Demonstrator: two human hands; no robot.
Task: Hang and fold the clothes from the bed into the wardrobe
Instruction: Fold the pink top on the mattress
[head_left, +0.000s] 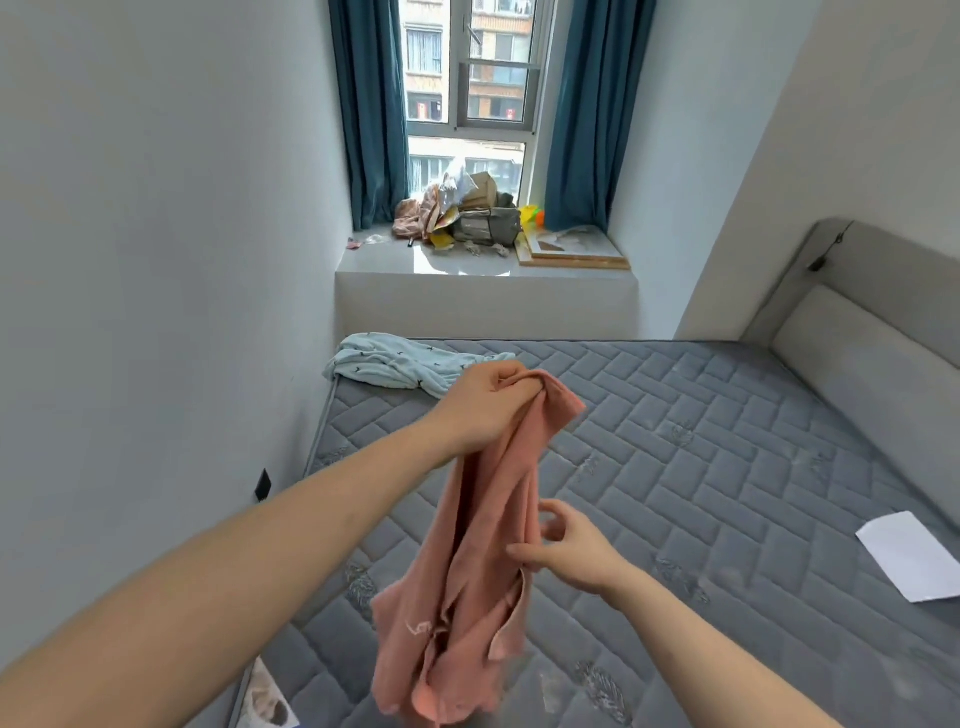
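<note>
L arm: bare, stretched forward and up from lower left | left hand (480, 405): fist curled round bunched top of hanging salmon-pink cotton garment (467, 571), knuckles up | R arm: bare, reaching in from lower right | right hand (566, 545): fingers loosely bent at cloth's right edge, probably touching, grip unclear
</note>
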